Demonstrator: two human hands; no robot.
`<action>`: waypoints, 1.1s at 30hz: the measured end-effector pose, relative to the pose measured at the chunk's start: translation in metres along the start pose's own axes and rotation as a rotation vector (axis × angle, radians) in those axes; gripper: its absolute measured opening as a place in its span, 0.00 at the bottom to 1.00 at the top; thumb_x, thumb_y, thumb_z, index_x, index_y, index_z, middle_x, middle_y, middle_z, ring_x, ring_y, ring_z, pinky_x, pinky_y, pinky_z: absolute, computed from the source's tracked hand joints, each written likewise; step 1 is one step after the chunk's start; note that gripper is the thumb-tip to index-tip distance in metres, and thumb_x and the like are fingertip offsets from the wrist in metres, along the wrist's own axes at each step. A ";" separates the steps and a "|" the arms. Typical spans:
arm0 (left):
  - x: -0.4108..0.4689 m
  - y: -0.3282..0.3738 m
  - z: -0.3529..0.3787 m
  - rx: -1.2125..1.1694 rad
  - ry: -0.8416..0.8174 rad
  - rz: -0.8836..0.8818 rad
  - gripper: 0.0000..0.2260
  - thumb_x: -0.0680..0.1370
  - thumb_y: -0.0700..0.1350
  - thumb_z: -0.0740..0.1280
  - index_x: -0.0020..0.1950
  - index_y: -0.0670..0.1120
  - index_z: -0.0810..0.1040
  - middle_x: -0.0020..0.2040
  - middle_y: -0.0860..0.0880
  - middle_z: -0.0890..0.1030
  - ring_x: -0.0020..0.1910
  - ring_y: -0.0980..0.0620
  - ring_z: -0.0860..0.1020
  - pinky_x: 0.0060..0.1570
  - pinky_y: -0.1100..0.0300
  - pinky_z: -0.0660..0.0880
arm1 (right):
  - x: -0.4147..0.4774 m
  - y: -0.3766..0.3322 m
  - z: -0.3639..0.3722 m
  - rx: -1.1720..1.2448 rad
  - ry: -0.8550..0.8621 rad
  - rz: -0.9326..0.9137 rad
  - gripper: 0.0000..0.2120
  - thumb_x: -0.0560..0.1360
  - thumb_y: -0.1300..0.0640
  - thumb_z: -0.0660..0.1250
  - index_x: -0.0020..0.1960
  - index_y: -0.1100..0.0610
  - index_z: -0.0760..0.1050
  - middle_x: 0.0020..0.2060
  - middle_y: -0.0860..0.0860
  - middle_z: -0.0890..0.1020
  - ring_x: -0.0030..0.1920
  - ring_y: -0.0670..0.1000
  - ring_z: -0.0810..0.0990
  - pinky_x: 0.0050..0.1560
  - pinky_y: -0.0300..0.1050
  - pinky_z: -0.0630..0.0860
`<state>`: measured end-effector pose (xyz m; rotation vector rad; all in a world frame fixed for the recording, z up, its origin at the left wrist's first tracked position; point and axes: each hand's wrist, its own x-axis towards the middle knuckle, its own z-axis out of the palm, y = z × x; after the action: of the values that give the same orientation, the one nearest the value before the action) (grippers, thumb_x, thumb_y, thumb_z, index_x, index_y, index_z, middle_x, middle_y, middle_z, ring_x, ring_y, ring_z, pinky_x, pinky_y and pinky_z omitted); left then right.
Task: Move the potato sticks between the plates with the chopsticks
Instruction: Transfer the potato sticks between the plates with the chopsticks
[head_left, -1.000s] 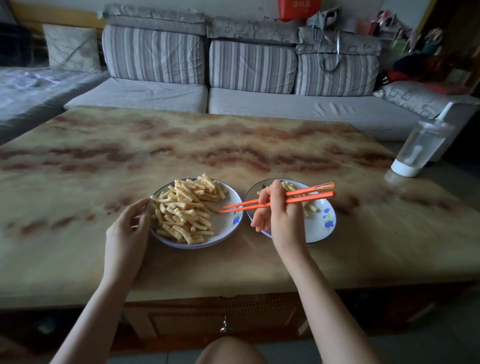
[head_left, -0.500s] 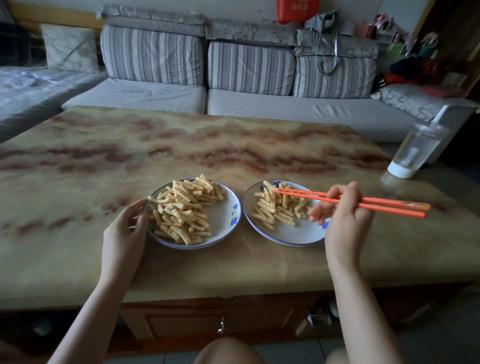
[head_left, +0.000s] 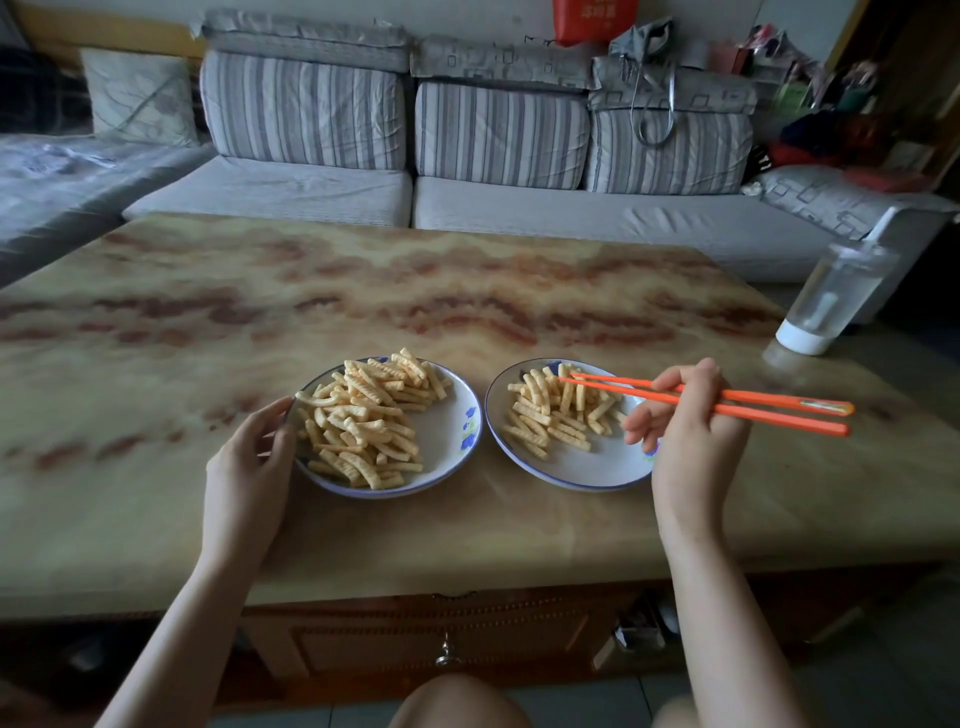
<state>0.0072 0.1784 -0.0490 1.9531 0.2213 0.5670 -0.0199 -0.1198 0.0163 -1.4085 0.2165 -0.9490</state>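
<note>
Two white plates with blue rims stand side by side on the marble-patterned table. The left plate (head_left: 451, 447) carries a large heap of ridged potato sticks (head_left: 366, 415). A smaller pile of sticks (head_left: 558, 413) lies on the right plate (head_left: 597, 467). My right hand (head_left: 685, 415) grips a pair of orange chopsticks (head_left: 727, 402) at the right plate's right edge; their tips hover over the far part of that pile, and I cannot tell whether they hold a stick. My left hand (head_left: 249, 457) holds the left plate's rim with curled fingers.
A clear bottle with a white base (head_left: 826, 306) stands near the table's right far corner. A striped grey sofa (head_left: 467, 156) runs along the far side of the table (head_left: 260, 312). My knee (head_left: 457, 701) shows below the table's front edge.
My right hand swung with the chopsticks from between the plates to the right plate's right side a second ago. In the last half second it barely moved. My left hand stayed on the left plate.
</note>
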 end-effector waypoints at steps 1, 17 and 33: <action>0.000 0.000 0.000 0.000 -0.001 -0.002 0.12 0.79 0.44 0.63 0.62 0.48 0.79 0.48 0.53 0.79 0.48 0.58 0.76 0.45 0.67 0.67 | -0.001 -0.001 0.002 0.020 -0.007 0.001 0.19 0.83 0.55 0.51 0.36 0.59 0.68 0.20 0.57 0.73 0.19 0.52 0.70 0.21 0.37 0.63; 0.001 -0.002 0.000 -0.013 -0.004 -0.004 0.12 0.79 0.46 0.64 0.62 0.49 0.79 0.48 0.54 0.80 0.48 0.59 0.77 0.45 0.63 0.69 | -0.042 0.016 0.064 0.024 -0.433 0.063 0.18 0.83 0.56 0.52 0.38 0.60 0.70 0.21 0.56 0.74 0.22 0.53 0.71 0.23 0.35 0.65; 0.001 -0.002 0.000 -0.010 -0.010 -0.009 0.12 0.79 0.46 0.63 0.62 0.50 0.79 0.48 0.54 0.80 0.47 0.59 0.77 0.44 0.65 0.68 | -0.013 0.004 0.032 0.180 -0.113 0.152 0.20 0.83 0.55 0.49 0.36 0.59 0.67 0.17 0.53 0.73 0.18 0.50 0.70 0.21 0.35 0.64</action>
<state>0.0082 0.1800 -0.0504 1.9440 0.2205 0.5517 -0.0056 -0.0880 0.0143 -1.2565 0.1472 -0.7433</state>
